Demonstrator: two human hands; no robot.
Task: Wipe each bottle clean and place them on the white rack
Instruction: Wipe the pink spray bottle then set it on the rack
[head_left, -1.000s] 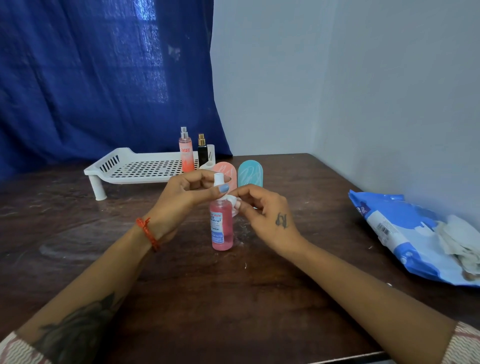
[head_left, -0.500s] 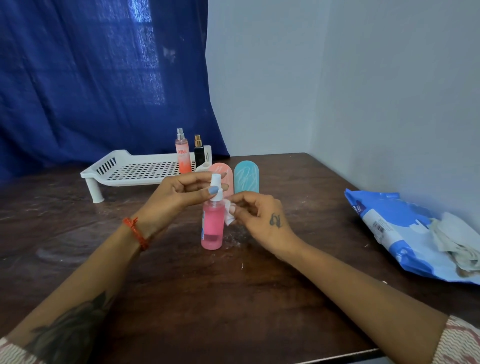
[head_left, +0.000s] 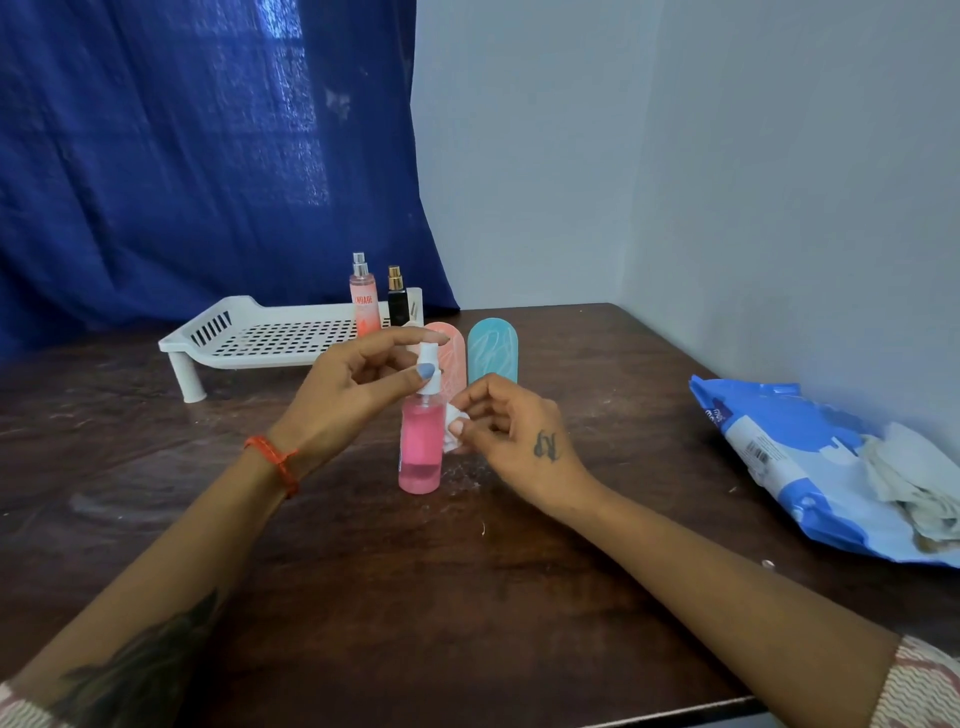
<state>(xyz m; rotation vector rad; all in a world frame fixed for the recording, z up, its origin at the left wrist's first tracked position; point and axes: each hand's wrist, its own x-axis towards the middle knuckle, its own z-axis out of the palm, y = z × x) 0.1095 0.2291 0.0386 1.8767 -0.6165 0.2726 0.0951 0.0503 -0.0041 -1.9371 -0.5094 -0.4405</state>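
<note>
A pink spray bottle (head_left: 421, 447) with a white nozzle stands upright on the dark wooden table (head_left: 467, 597). My left hand (head_left: 353, 400) pinches its white nozzle between thumb and forefinger. My right hand (head_left: 509, 431) pinches a small white wipe (head_left: 453, 422) against the bottle's right side. The white rack (head_left: 270, 338) stands at the back left, with a peach spray bottle (head_left: 363, 301) and a small black bottle (head_left: 397, 304) upright at its right end. A flat pink bottle (head_left: 451, 353) and a flat teal bottle (head_left: 492, 353) stand just behind my hands.
A blue and white wipes pack (head_left: 800, 467) with used crumpled wipes (head_left: 914, 483) on it lies at the right by the grey wall. A blue curtain (head_left: 182, 156) hangs behind the rack. The table's near edge runs along the bottom right.
The pink bottle has turned, so its label is now nearly out of sight. My right hand with the wipe has slid lower along the bottle's right side.
</note>
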